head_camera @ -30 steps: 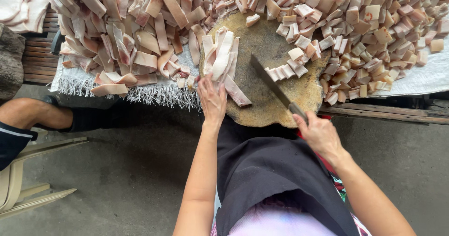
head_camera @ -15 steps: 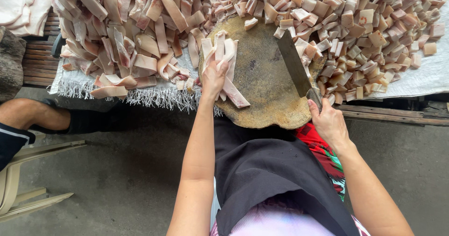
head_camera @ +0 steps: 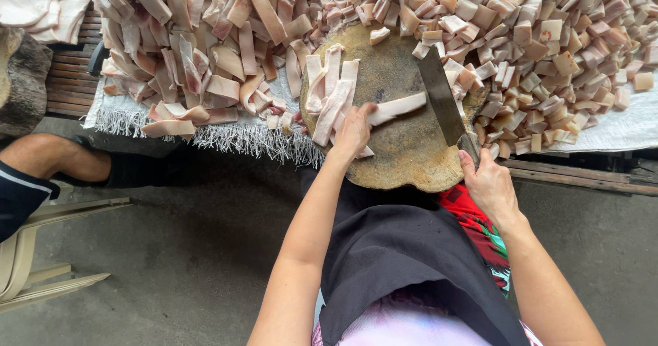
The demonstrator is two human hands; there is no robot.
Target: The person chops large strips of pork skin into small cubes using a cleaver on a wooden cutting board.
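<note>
Since the earlier frame left hand [head_camera: 353, 130] has pulled one pork strip [head_camera: 397, 104] out of the bundle and turned it crosswise on the round wooden block [head_camera: 404, 161], toward the cleaver [head_camera: 442, 99]; right hand [head_camera: 488, 185] has swung the blade in nearer the middle of the block. Left fingers pinch the strip's near end, pinning it flat, probably so it stays put under the blade; right fingers are clenched round the handle, blade flat, tip pointing away. Uncut strips [head_camera: 199, 51] are heaped left, cut cubes [head_camera: 548, 37] right, both on white cloth [head_camera: 617, 123]; another person's leg [head_camera: 48, 157] far left.
</note>
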